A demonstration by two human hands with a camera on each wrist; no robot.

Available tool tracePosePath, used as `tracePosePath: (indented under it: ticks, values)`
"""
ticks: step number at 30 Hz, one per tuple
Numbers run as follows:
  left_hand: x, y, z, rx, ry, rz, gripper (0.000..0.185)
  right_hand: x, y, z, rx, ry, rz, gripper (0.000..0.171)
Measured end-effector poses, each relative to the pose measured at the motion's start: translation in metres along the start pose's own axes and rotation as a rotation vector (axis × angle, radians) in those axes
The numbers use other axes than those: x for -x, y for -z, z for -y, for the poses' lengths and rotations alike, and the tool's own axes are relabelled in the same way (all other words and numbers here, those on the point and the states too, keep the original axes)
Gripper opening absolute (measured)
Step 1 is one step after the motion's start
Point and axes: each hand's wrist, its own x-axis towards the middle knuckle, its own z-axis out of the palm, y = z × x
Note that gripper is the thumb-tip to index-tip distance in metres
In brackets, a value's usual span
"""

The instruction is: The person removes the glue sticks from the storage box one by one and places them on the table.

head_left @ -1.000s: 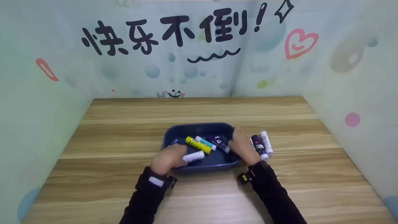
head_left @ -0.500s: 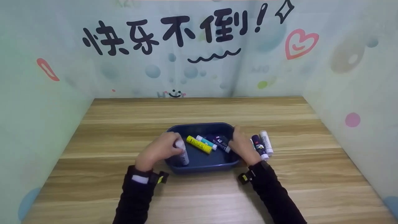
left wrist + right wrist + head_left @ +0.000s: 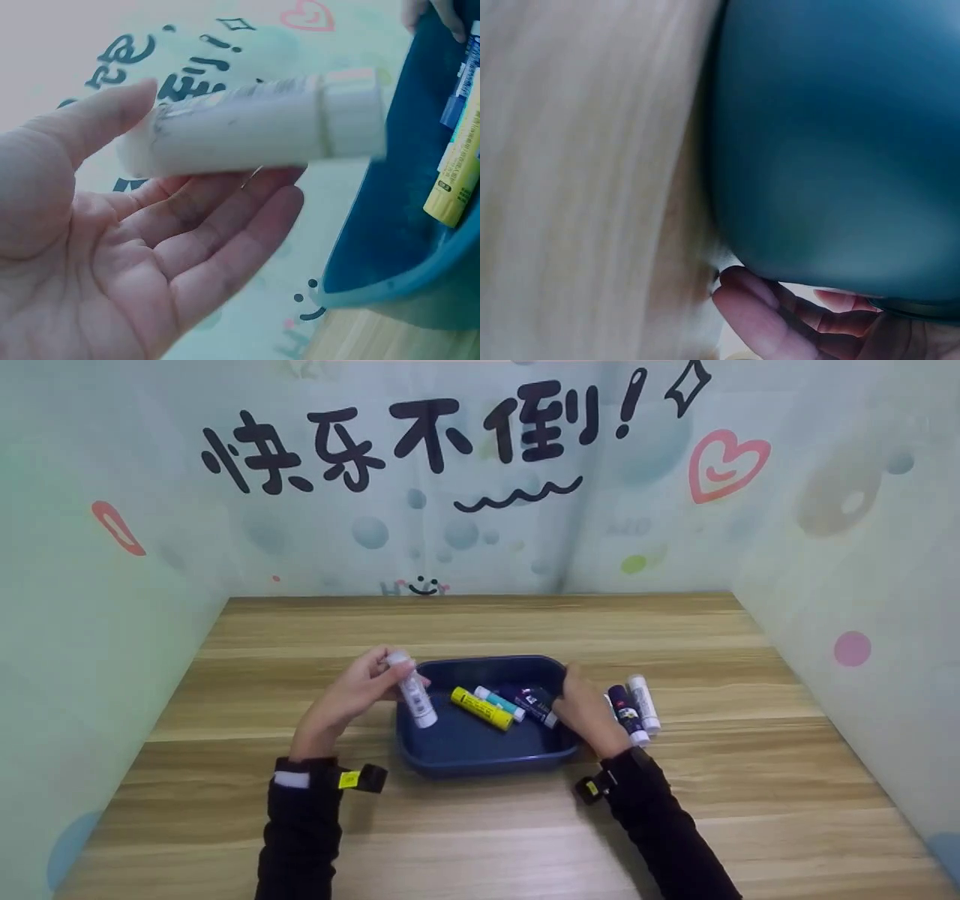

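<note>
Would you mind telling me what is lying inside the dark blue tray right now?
Inside the blue tray lie a yellow stick, a teal-capped stick and a dark stick. The right hand on the rim covers the tray's right corner.

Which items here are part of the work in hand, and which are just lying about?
In hand:
- white glue stick, held by left hand
- blue tray, gripped by right hand

Lying about:
- yellow stick in tray
- two sticks on table
</note>
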Motion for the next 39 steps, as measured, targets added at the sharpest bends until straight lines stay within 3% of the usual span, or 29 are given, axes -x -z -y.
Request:
tracePosePath:
  ticks: [4, 10, 17, 19, 23, 26, 29, 33, 39]
  values:
    - [0.004, 0.011, 0.004, -0.016, 0.078, -0.018, 0.038, -0.001, -0.001, -0.001, 0.005, -0.002, 0.002, 0.042]
    - [0.016, 0.03, 0.009, -0.167, 0.209, -0.004, 0.039, -0.001, 0.0, -0.001, -0.006, -0.019, 0.013, 0.044]
    - [0.033, 0.043, 0.019, -0.324, 0.45, -0.015, 0.039, 0.0, 0.001, -0.002, 0.003, -0.01, 0.004, 0.044]
    - [0.037, 0.046, 0.023, -0.311, 0.493, -0.042, 0.036, 0.001, 0.001, -0.002, 0.001, -0.012, 0.005, 0.045]
    - [0.044, 0.049, 0.034, -0.168, 0.58, -0.125, 0.027, 0.0, 0.001, -0.001, -0.005, -0.013, 0.006, 0.046]
    - [0.045, 0.05, 0.042, -0.176, 0.62, -0.167, 0.028, 0.0, 0.0, -0.001, -0.012, -0.016, 0.014, 0.047]
    - [0.044, 0.052, 0.047, -0.31, 0.636, -0.178, 0.033, 0.001, 0.001, 0.0, -0.02, -0.023, 0.027, 0.047]
    - [0.042, 0.052, 0.048, -0.402, 0.646, -0.173, 0.041, 0.001, 0.001, 0.001, -0.021, -0.024, 0.034, 0.048]
    - [0.038, 0.05, 0.048, -0.453, 0.663, -0.17, 0.048, 0.0, 0.001, 0.001, -0.022, -0.03, 0.039, 0.048]
